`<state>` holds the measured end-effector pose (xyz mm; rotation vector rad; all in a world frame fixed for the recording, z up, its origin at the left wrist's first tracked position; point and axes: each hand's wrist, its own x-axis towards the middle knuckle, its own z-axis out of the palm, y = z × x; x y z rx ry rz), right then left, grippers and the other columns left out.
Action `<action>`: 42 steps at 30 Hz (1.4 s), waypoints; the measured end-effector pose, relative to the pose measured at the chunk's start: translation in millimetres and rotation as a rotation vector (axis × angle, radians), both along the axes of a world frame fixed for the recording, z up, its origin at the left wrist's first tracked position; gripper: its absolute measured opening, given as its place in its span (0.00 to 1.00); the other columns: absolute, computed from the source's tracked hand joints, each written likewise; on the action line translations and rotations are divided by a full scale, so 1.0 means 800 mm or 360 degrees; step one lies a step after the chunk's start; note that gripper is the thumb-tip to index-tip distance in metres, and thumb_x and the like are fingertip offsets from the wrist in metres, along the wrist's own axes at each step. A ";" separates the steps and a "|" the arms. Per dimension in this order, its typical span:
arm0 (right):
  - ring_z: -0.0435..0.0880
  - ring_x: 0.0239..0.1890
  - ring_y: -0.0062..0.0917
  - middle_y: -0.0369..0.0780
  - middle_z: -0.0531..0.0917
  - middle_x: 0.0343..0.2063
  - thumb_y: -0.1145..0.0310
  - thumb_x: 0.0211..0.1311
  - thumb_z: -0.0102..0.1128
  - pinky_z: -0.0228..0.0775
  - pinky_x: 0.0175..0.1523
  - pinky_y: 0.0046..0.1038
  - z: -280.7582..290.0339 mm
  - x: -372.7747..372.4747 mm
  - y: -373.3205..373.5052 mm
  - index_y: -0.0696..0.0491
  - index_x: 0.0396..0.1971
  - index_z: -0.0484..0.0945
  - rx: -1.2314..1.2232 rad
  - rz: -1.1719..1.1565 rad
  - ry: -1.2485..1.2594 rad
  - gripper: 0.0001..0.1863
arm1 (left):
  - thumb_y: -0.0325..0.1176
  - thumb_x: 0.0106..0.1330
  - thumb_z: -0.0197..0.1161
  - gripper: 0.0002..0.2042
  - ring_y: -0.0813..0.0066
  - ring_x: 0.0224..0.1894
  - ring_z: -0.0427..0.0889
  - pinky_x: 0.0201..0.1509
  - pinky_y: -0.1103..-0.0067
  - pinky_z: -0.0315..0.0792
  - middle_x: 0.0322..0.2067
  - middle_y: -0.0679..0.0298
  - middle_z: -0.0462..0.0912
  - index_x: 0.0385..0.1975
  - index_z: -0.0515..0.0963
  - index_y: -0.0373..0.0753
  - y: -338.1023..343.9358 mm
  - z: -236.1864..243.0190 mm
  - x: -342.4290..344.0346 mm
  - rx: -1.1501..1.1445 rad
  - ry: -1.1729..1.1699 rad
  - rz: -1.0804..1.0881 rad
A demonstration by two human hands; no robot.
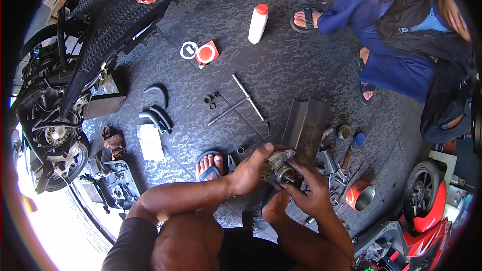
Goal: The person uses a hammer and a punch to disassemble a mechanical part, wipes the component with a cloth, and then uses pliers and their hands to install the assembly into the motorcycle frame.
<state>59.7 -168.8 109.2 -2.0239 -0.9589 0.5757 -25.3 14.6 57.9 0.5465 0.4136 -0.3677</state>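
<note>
Both hands meet around a round metal housing with a short shaft at its centre, held over a dark steel channel. My left hand is closed on the housing's left side, thumb along the top. On its right side, the fingers of my right hand press near the shaft end. Part of the housing is hidden behind the fingers. Pliers and a small black ring lie on the floor just left of it.
A T-handle wrench, curved hoses, a white bottle and a red-and-white pack lie or stand ahead. Loose tools and an orange can are right. A partly stripped motorcycle stands left; a seated person is far right.
</note>
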 end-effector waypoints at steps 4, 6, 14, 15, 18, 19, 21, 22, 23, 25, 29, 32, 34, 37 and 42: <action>0.88 0.39 0.37 0.48 0.84 0.44 0.68 0.53 0.76 0.80 0.40 0.32 -0.004 0.001 -0.003 0.57 0.56 0.78 0.0104 -0.0024 -0.0157 0.29 | 0.62 0.75 0.39 0.37 0.66 0.55 0.77 0.60 0.69 0.72 0.55 0.54 0.77 0.66 0.65 0.32 -0.002 0.016 0.002 0.0331 -0.0255 0.0008; 0.88 0.39 0.37 0.48 0.84 0.44 0.68 0.53 0.76 0.80 0.42 0.33 -0.010 -0.001 -0.009 0.57 0.56 0.78 0.0096 -0.0029 -0.0182 0.30 | 0.64 0.74 0.40 0.38 0.66 0.57 0.76 0.63 0.69 0.70 0.56 0.54 0.76 0.66 0.64 0.32 -0.003 0.019 0.004 0.0362 -0.0198 0.0003; 0.88 0.32 0.32 0.46 0.86 0.37 0.72 0.53 0.76 0.80 0.35 0.29 -0.025 -0.010 -0.015 0.58 0.49 0.80 0.0213 0.0021 -0.0278 0.23 | 0.76 0.65 0.38 0.47 0.63 0.45 0.83 0.30 0.75 0.80 0.56 0.55 0.77 0.71 0.59 0.40 0.000 0.005 -0.007 0.0442 0.0177 -0.0239; 0.88 0.28 0.30 0.46 0.86 0.36 0.73 0.52 0.77 0.80 0.31 0.28 -0.028 -0.010 -0.013 0.58 0.47 0.80 0.0255 0.0046 -0.0327 0.22 | 0.75 0.65 0.37 0.46 0.63 0.43 0.84 0.29 0.75 0.80 0.54 0.55 0.78 0.70 0.60 0.40 0.004 0.003 -0.008 0.0478 0.0168 -0.0273; 0.88 0.28 0.32 0.45 0.86 0.35 0.72 0.52 0.77 0.81 0.30 0.28 -0.023 -0.013 -0.010 0.58 0.46 0.81 0.0205 0.0039 -0.0321 0.21 | 0.74 0.67 0.36 0.44 0.63 0.41 0.84 0.31 0.72 0.80 0.52 0.55 0.80 0.68 0.62 0.40 0.007 0.008 -0.006 0.0385 0.0210 -0.0270; 0.88 0.28 0.32 0.45 0.86 0.35 0.72 0.52 0.77 0.81 0.30 0.27 -0.023 -0.014 -0.009 0.58 0.46 0.81 0.0194 0.0039 -0.0312 0.21 | 0.73 0.67 0.36 0.44 0.63 0.40 0.84 0.32 0.72 0.80 0.52 0.55 0.80 0.68 0.63 0.40 0.010 0.008 -0.008 0.0331 0.0215 -0.0222; 0.89 0.31 0.34 0.44 0.87 0.35 0.69 0.52 0.76 0.81 0.35 0.29 -0.024 -0.013 -0.012 0.57 0.46 0.81 0.0092 0.0105 -0.0214 0.21 | 0.71 0.69 0.35 0.42 0.60 0.43 0.84 0.39 0.68 0.80 0.50 0.54 0.81 0.66 0.65 0.37 0.023 -0.022 -0.021 0.0222 0.0274 -0.0052; 0.89 0.33 0.34 0.44 0.87 0.34 0.68 0.53 0.76 0.81 0.37 0.30 -0.023 -0.013 -0.018 0.57 0.46 0.81 0.0003 0.0183 -0.0128 0.21 | 0.70 0.70 0.35 0.41 0.60 0.43 0.84 0.40 0.68 0.80 0.49 0.55 0.82 0.65 0.66 0.36 0.033 -0.030 -0.026 0.0155 0.0335 0.0074; 0.89 0.34 0.35 0.44 0.87 0.34 0.68 0.53 0.75 0.81 0.39 0.31 -0.024 -0.015 -0.022 0.56 0.46 0.82 -0.0085 0.0267 -0.0043 0.21 | 0.68 0.72 0.34 0.40 0.60 0.43 0.85 0.41 0.68 0.79 0.47 0.56 0.82 0.65 0.67 0.36 0.044 -0.034 -0.030 0.0090 0.0395 0.0205; 0.88 0.36 0.39 0.45 0.87 0.33 0.64 0.57 0.72 0.79 0.43 0.34 -0.040 -0.031 -0.034 0.55 0.45 0.83 -0.0359 0.0303 0.0344 0.18 | 0.71 0.68 0.38 0.42 0.54 0.47 0.83 0.46 0.61 0.79 0.46 0.50 0.82 0.61 0.71 0.35 0.074 -0.043 -0.036 0.0076 0.0387 0.0624; 0.87 0.37 0.42 0.47 0.86 0.31 0.61 0.61 0.66 0.77 0.42 0.38 -0.090 -0.053 -0.062 0.56 0.42 0.82 -0.0751 0.0615 0.0505 0.15 | 0.69 0.69 0.38 0.39 0.56 0.43 0.84 0.38 0.63 0.80 0.39 0.54 0.84 0.55 0.75 0.37 0.135 -0.058 -0.063 0.0237 0.0456 0.1105; 0.86 0.38 0.45 0.49 0.86 0.34 0.62 0.60 0.65 0.76 0.44 0.41 -0.118 -0.058 -0.054 0.55 0.43 0.81 -0.0742 0.0478 0.0804 0.15 | 0.67 0.69 0.38 0.37 0.55 0.42 0.85 0.38 0.63 0.78 0.40 0.53 0.85 0.53 0.77 0.38 0.155 -0.052 -0.075 0.0345 0.0504 0.1286; 0.86 0.39 0.44 0.48 0.86 0.34 0.63 0.61 0.65 0.76 0.44 0.40 -0.132 -0.054 -0.026 0.56 0.44 0.80 -0.0653 0.0371 0.0616 0.15 | 0.66 0.70 0.37 0.37 0.53 0.42 0.84 0.39 0.62 0.78 0.41 0.52 0.85 0.53 0.77 0.37 0.162 -0.042 -0.078 0.0340 0.0532 0.1367; 0.87 0.37 0.41 0.47 0.86 0.34 0.66 0.61 0.66 0.77 0.43 0.37 -0.147 -0.055 0.020 0.56 0.45 0.80 -0.0484 0.0185 0.0465 0.15 | 0.66 0.71 0.36 0.36 0.53 0.42 0.84 0.39 0.62 0.78 0.41 0.51 0.85 0.53 0.77 0.37 0.170 -0.036 -0.081 0.0359 0.0503 0.1437; 0.87 0.36 0.39 0.46 0.86 0.33 0.71 0.61 0.65 0.78 0.43 0.35 -0.117 -0.003 0.095 0.58 0.42 0.81 -0.0437 0.0170 0.0282 0.11 | 0.66 0.71 0.36 0.37 0.53 0.42 0.85 0.39 0.62 0.78 0.41 0.52 0.84 0.54 0.76 0.37 0.184 -0.040 -0.095 0.0360 0.0454 0.1462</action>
